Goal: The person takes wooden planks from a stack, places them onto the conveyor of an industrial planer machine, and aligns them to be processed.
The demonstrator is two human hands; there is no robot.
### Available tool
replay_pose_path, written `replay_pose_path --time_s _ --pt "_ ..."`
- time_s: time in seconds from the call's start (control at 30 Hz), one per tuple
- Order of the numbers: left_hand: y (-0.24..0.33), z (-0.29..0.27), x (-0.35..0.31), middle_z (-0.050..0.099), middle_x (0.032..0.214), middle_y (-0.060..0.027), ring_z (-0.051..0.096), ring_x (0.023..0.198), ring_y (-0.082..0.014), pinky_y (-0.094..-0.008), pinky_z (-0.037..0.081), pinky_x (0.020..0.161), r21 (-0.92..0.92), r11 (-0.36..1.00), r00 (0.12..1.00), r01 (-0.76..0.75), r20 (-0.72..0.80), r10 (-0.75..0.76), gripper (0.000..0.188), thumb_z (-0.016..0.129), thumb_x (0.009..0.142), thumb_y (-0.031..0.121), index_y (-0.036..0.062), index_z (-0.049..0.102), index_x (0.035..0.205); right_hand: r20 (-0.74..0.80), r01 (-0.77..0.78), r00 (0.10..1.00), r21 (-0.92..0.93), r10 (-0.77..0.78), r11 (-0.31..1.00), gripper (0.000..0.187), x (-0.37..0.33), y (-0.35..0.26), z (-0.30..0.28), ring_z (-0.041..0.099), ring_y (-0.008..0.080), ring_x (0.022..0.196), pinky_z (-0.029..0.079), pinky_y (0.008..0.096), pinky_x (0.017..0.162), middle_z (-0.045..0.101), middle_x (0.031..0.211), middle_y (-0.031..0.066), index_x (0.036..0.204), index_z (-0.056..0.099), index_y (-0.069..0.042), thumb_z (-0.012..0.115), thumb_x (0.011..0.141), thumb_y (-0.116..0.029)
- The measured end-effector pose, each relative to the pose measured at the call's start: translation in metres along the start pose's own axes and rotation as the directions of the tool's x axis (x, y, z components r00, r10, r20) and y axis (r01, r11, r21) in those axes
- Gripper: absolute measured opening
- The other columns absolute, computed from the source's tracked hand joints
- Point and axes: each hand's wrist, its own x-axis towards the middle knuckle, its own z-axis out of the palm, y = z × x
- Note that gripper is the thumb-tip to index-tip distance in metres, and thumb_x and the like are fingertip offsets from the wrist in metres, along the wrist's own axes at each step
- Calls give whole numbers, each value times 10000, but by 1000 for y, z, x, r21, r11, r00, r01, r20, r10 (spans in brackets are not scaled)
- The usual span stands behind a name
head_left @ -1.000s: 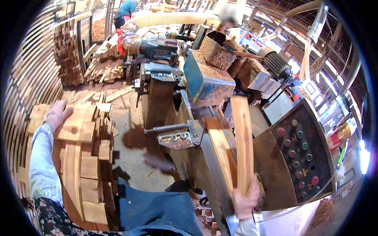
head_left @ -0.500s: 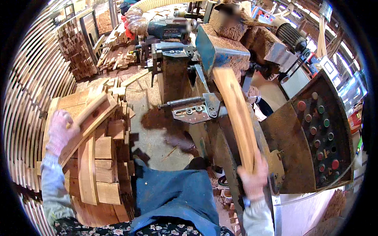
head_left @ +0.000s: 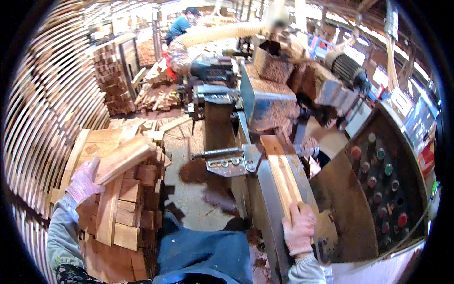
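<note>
Gloved in a pale knit, my left hand (head_left: pixel 85 183) grips the near end of a wooden board (head_left: pixel 125 160) held over the stack at left. My right hand (head_left: pixel 300 229), also gloved, is closed over the near end of another wooden board (head_left: pixel 282 173). This board lies lengthwise on the machine's metal bed (head_left: pixel 270 201), and its far end reaches toward the blue, sawdust-covered housing (head_left: pixel 268 97). Beside the board is a metal guide bracket (head_left: pixel 231 165) with bolts.
Several boards form a stack (head_left: pixel 111 208) at left, beside slatted wood piles (head_left: pixel 52 94). A control panel (head_left: pixel 385 180) with coloured buttons stands right, below a motor (head_left: pixel 347 68). Behind, a pale hose (head_left: pixel 222 33) crosses, and another person (head_left: pixel 179 26) stands farther back.
The view has tilted up. The right-hand board now lies lower along the bed, my hand over its end. My left hand's board has turned, its broad face showing more.
</note>
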Motion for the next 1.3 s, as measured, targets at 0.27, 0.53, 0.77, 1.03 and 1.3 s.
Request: replay_pose_path --time_s 0.27,0.53,0.77,1.03,1.3 --pt "190 -59 -10 668 1224 -162 651 1161 -381 -496 544 994 181 577 584 -797 -15 811 881 890 742 334 107 525 1510 68 -21 998 381 -5 924 507 137 19 86 617 377 1313 480 465 1112 689 1361 206 1374 703 -78 742 911 -282" --pt "394 -28 -18 698 1088 -146 705 1033 -353 -512 581 872 136 -57 -65 -989 -55 996 820 872 712 438 102 577 1400 194 210 954 115 -229 971 1029 -21 -56 -81 628 440 1249 496 531 1089 613 1417 279 1474 558 -38 959 636 -481" --pt "430 -2 -16 653 1258 -138 627 1235 -346 -497 472 1098 47 91 55 -995 -506 861 843 923 702 389 56 574 1393 162 -355 918 -70 362 932 986 -207 9 -86 679 447 1120 546 521 988 684 1287 250 1519 537 -21 927 672 -340" --pt "171 40 8 526 1475 -225 509 1349 -404 -509 400 1186 -11 952 933 -305 -204 296 979 857 822 438 31 401 1586 -97 -298 954 -333 282 894 988 -187 47 -27 624 421 1244 511 448 1080 598 1455 246 1614 464 -61 888 828 -484" --pt "44 96 -57 597 1408 -269 543 1352 -453 -527 405 1185 -220 969 973 112 -171 -152 935 858 793 479 12 497 1518 -380 -203 833 468 403 860 881 64 -1 51 487 454 1423 382 488 1213 510 1565 280 1649 385 -32 808 900 -225"
